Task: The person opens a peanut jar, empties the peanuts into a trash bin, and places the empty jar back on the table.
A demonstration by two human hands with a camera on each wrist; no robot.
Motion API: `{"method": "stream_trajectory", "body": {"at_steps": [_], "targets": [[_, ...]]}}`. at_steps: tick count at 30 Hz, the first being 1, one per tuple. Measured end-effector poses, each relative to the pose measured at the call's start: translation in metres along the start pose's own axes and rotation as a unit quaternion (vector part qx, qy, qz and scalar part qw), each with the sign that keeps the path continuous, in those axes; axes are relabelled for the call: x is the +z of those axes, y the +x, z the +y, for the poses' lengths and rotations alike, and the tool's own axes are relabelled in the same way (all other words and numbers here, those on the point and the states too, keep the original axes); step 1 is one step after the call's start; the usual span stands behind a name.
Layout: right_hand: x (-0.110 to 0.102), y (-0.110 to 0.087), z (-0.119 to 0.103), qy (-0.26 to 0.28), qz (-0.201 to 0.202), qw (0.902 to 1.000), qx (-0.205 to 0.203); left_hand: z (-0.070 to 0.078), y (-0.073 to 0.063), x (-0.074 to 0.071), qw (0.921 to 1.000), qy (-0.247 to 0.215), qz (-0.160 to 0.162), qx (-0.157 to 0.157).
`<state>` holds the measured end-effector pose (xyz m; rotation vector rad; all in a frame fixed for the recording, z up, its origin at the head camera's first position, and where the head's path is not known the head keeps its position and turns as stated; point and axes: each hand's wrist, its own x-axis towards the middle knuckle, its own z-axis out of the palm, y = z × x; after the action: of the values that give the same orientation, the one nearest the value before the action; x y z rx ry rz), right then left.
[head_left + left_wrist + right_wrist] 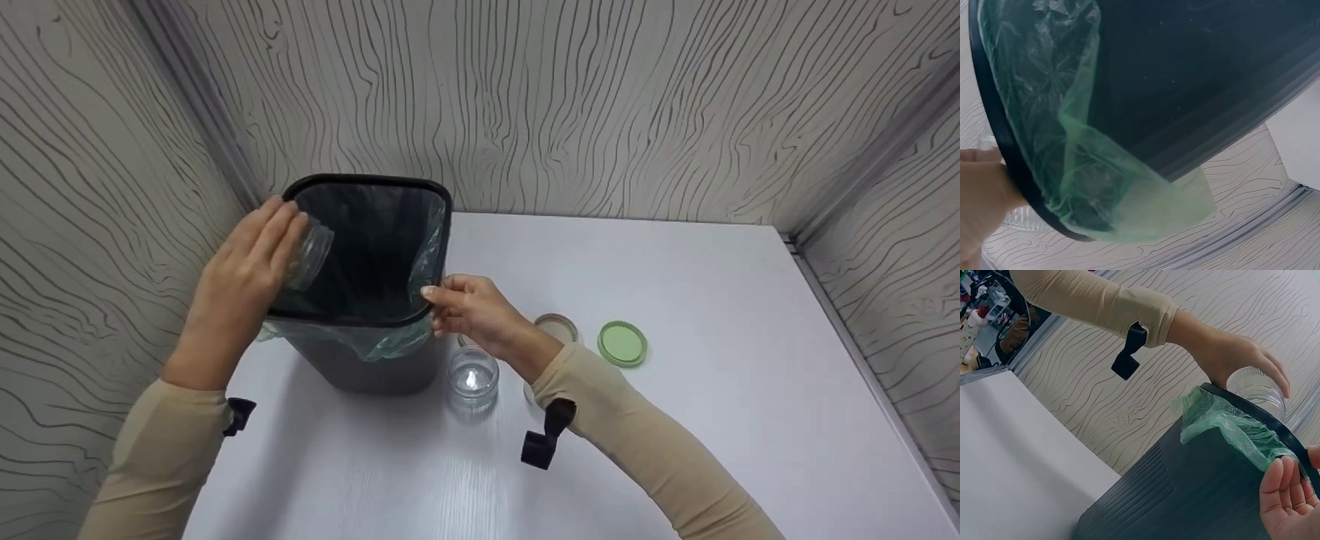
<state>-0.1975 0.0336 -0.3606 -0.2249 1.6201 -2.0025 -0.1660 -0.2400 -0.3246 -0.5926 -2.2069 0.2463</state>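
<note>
My left hand (244, 274) grips a clear jar (315, 251), tipped on its side with its mouth over the opening of a dark bin (360, 375). In the right wrist view the jar's ribbed end (1253, 385) shows between the fingers above the rim. A thin green bag (394, 343) lines the bin and hangs over its edge. My right hand (476, 311) pinches the bin's black rim at its near right corner, thumb on top and fingers below. The left wrist view shows the bag (1089, 180) folded over the rim; the jar is partly hidden there.
Right of the bin a second clear jar (472, 382) stands upright on the white table (712, 360). A green lid (622, 343) and a beige-rimmed round lid (556, 328) lie farther right. My right wrist partly covers other round pieces. Patterned walls (540, 105) enclose the table.
</note>
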Motion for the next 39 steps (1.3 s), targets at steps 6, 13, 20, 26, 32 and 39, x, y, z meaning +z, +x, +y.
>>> {"method": "stream_trajectory", "body": {"at_steps": [6,13,20,26,32,39], "targets": [[0.0009,-0.0007,0.0015,-0.003,0.003,1.0,0.004,-0.0003,-0.002,0.0002,0.9998,0.015,-0.01,0.004],[0.0003,-0.001,0.0023,-0.005,-0.001,1.0,0.002,0.0016,-0.0017,0.0005,0.9995,0.029,-0.013,0.008],[-0.0001,-0.0013,0.0019,-0.006,-0.002,1.0,0.005,-0.0002,-0.0012,0.0006,0.9995,0.012,-0.028,0.004],[-0.0001,-0.0009,0.0023,-0.005,0.003,1.0,0.006,-0.0019,-0.0006,-0.0003,0.9998,-0.001,-0.021,-0.004],[-0.0001,-0.0007,0.0019,-0.003,0.002,1.0,0.004,-0.0021,-0.0001,0.0006,0.9998,-0.011,-0.017,0.003],[0.0001,-0.0007,0.0008,-0.006,-0.001,1.0,0.001,-0.0039,0.0025,0.0007,0.9995,0.007,-0.018,0.026]]}}
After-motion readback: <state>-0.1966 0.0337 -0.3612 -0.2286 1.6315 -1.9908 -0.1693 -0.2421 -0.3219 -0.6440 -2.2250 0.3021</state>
